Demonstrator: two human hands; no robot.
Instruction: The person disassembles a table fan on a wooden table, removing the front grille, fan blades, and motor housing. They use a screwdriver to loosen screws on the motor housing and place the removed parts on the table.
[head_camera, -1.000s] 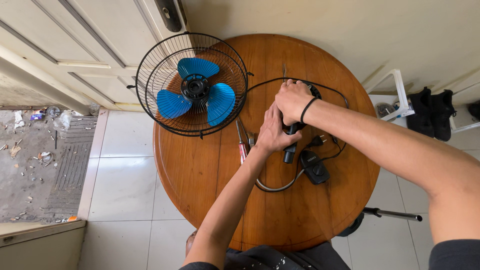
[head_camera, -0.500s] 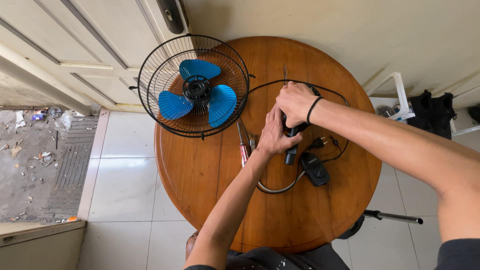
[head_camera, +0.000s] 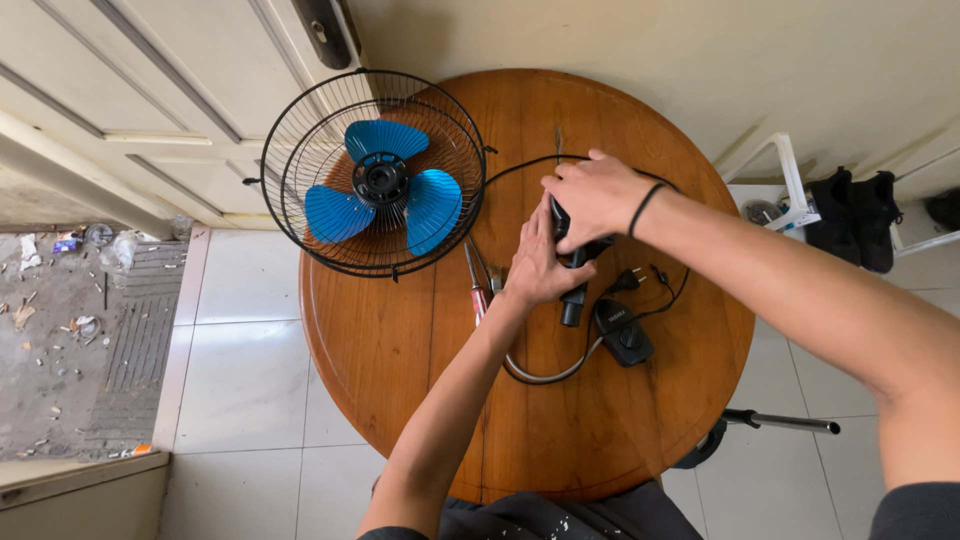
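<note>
Black plastic fan neck (head_camera: 574, 300) gripped by both hands on round wooden table (head_camera: 400, 350).

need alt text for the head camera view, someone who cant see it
Seen from above, a person's left hand and right hand grasp a black fan part on a round wooden table. A blue-bladed fan head in a black wire cage lies at the table's far left, with a black cord and switch box nearby.

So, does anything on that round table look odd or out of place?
Yes. The black wire fan cage with blue blades lies flat on the round wooden table, hanging over its edge, not standing on any base. Both hands, left and right, hold a black cylindrical part with loose cables around.
</note>
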